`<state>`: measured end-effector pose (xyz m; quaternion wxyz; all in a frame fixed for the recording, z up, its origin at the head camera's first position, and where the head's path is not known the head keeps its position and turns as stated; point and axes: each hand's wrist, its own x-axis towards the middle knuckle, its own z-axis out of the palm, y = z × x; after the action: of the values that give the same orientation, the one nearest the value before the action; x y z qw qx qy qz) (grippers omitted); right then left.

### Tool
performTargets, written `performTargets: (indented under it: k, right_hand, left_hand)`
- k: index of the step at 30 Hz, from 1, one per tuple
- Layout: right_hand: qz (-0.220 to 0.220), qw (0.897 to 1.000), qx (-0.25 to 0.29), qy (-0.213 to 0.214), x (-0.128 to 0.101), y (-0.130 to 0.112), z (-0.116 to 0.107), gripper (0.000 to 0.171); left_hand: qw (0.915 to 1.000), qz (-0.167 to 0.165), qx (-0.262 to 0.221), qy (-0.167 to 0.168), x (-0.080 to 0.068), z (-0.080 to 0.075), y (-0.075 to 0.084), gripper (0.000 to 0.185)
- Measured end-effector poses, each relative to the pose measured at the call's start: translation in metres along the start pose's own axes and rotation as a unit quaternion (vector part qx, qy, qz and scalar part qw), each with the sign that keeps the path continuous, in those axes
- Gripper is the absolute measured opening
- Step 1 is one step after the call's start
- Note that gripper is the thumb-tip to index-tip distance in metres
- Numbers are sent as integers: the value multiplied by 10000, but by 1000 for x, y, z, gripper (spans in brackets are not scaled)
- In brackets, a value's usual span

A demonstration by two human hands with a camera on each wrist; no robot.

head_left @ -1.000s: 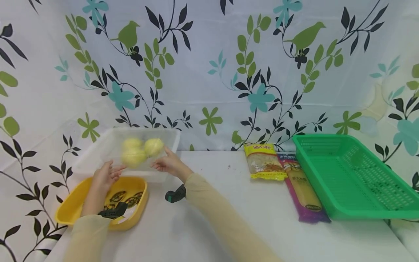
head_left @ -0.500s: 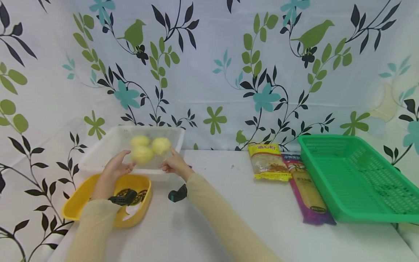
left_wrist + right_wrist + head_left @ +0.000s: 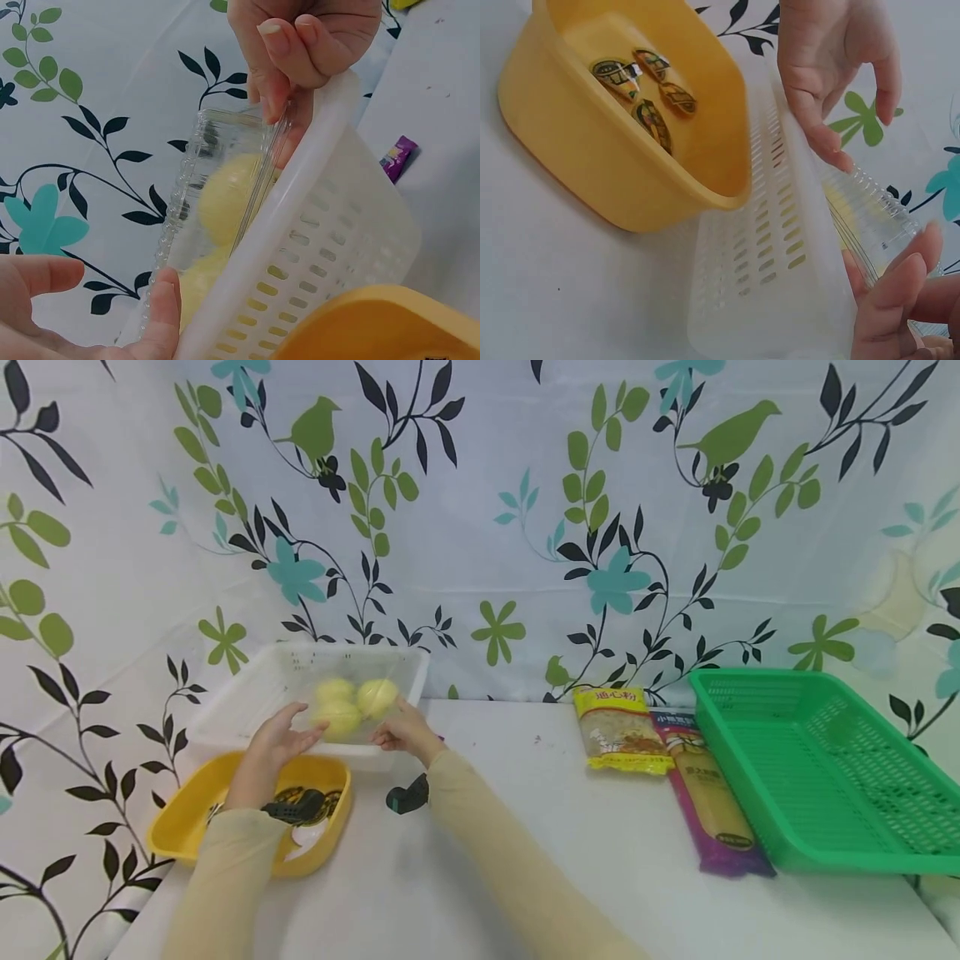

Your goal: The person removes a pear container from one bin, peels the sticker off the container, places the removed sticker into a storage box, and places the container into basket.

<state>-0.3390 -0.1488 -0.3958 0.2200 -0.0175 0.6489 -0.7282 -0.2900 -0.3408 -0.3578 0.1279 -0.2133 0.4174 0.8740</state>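
A clear plastic box (image 3: pixel 187 202) with ribbed edges, holding several round yellow items (image 3: pixel 335 720), is tilted inside the white slotted basket (image 3: pixel 322 217). My right hand (image 3: pixel 408 732) reaches over the basket's right end, thumb and fingers pinching one end of the box. At the other end, my left hand (image 3: pixel 279 747) has its fingers spread. One left fingertip (image 3: pixel 169 289) is right at the box's ribbed edge. What the yellow items are does not show through the plastic.
Against the white basket's front stands a yellow basin (image 3: pixel 172 822) with several small printed packets (image 3: pixel 651 124). A small purple packet (image 3: pixel 397 157) lies beside the white basket. Farther right are a yellow pasta bag (image 3: pixel 621 731), a long purple packet (image 3: pixel 712 785) and a green basket (image 3: pixel 798 852).
My left hand has moved right and inward toward the box, its fingers spreading. The box has shifted slightly right within the basket, my right hand staying at its end. The head view has turned slightly left.
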Motion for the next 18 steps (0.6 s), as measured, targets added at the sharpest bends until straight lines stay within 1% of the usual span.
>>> performTargets:
  k: [3,7,10,13,16,18]
  right_hand:
    - [41,10000,3,-11,1,-2,0,77]
    - [77,10000,-17,7,-1,-4,-1,76]
    - [96,9999,-77,89,-2,-4,0,75]
    - [84,9993,-301,188,-3,-4,3,75]
    - [-21,9979,-597,241,-4,-5,7,67]
    - [-172,9971,-689,275,-6,-6,9,51]
  left_hand:
    - [10000,-37,60,70,0,1,1,77]
    - [9998,-136,15,143,4,3,2,76]
    - [9998,-177,-44,87,5,3,2,79]
    - [9995,-290,-78,-57,5,1,2,84]
    - [9991,-385,-85,-156,5,-3,4,87]
    - [9987,-433,-90,-244,6,-6,7,88]
